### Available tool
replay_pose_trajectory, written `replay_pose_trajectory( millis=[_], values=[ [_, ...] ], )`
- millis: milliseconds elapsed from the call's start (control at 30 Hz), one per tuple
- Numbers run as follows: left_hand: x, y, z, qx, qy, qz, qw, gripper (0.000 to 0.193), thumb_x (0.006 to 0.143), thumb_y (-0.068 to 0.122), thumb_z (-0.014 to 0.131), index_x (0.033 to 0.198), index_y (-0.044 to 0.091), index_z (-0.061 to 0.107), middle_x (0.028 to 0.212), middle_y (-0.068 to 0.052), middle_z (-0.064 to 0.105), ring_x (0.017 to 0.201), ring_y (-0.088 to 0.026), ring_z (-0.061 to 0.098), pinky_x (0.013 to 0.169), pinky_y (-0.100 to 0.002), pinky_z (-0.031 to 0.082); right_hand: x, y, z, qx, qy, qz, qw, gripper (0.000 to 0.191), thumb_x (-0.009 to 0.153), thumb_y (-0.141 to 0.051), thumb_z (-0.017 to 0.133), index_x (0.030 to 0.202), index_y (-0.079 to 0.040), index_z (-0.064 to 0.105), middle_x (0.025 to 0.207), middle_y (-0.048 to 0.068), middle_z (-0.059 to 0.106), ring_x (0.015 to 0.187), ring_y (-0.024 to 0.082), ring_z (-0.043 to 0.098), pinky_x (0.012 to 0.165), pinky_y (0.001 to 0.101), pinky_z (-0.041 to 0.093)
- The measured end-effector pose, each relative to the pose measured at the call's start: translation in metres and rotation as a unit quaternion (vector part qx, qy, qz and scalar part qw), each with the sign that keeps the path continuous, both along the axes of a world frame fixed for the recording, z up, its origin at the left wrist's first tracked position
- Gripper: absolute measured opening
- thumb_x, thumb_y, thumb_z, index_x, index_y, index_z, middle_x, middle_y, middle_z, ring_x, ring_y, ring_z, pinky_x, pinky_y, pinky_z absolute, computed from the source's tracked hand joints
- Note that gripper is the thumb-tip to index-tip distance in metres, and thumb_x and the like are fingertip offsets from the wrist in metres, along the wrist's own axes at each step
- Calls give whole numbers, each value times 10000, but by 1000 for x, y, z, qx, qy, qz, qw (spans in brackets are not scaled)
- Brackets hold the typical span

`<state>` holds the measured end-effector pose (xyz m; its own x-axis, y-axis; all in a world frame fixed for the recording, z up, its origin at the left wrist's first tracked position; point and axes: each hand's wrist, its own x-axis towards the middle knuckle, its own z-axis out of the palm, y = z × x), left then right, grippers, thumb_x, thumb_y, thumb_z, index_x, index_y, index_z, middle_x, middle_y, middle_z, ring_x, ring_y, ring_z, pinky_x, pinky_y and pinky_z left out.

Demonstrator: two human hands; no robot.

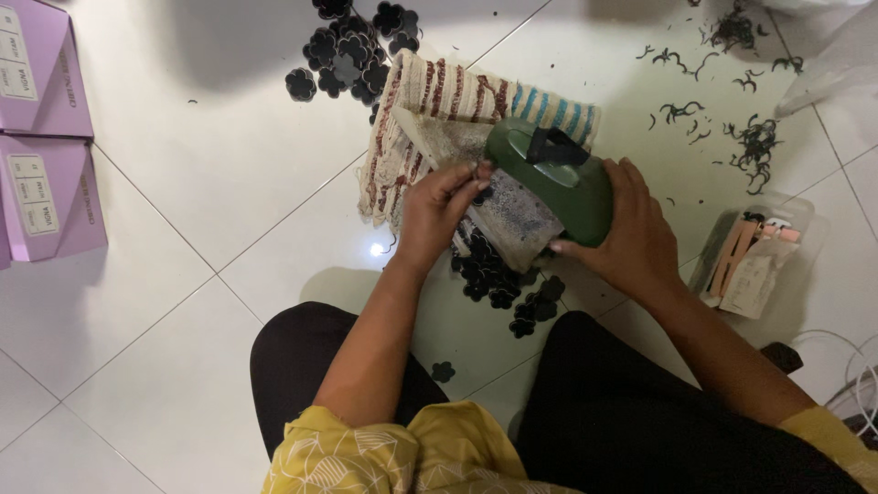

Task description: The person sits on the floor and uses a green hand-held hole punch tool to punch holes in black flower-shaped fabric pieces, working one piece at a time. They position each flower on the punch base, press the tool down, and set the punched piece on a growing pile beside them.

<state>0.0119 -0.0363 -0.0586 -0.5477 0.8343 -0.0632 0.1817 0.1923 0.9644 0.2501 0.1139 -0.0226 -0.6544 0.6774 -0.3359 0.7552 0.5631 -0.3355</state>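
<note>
left hand (437,212): centre of the frame, fingers pinched narrow on a small dark piece at the edge of the green tool, resting against the board.
right hand (631,233): right of centre, wrapped around the rounded end of the green tool, holding it.
green tool (560,178): dark green, rounded, with a black strap across its top; it lies on the board, just above the centre of the frame.
board (517,215): a pale, speckled flat piece, tilted, under the tool and on top of the cloth.
cloth (439,101): folded woven cloth with red-brown and blue stripes, on the floor in the upper middle.
near flowers (498,279): black flower-shaped cutouts heaped on the floor just below the hands, between the knees; one lies apart lower down.
far flowers (352,46): a second heap of the same cutouts at the top of the frame, touching the cloth's upper edge.
scraps (741,137): thin black curls strewn over the upper right.
clear box (759,252): at the right edge, holding tan strips and paper.
purple boxes (41,137): two, at the upper left edge.
floor (201,183): white glossy tiles.
</note>
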Motion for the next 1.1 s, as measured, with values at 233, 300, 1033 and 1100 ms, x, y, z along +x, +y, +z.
replay_pose_trajectory(
  millis=[233,300,1033,1100],
  values=[
    [7,-1,-6,11,136,-11,991,146,968,150,753,1112,151,778,1117,-18,799,958,-148,790,839,-280,655,-12,-10,25,-15,-5,-31,999,1238,593,-415,923,1603,-115,273,1484,268,371,1264,445,545,876,484,583],
    [10,-1,-8,38,172,-2,984,130,968,156,762,1097,147,776,1135,-24,796,1001,-164,788,866,-289,650,-12,-10,31,-13,-30,-28,999,1225,604,-423,923,1606,-138,279,1459,237,417,1228,425,575,891,502,569],
    [17,-5,-29,71,192,17,979,154,940,84,789,1085,61,743,1124,-120,770,1030,-262,771,884,-345,630,45,-19,32,-79,109,-18,991,1176,576,-305,898,1560,10,337,1285,265,516,1155,413,586,913,503,511],
    [18,-3,-29,75,156,13,985,175,944,74,777,1118,68,757,1129,-113,776,1018,-254,779,870,-343,633,51,-14,60,-53,182,21,982,965,615,-290,877,1433,-10,449,1274,210,551,1144,383,601,947,481,517]
  ],
)
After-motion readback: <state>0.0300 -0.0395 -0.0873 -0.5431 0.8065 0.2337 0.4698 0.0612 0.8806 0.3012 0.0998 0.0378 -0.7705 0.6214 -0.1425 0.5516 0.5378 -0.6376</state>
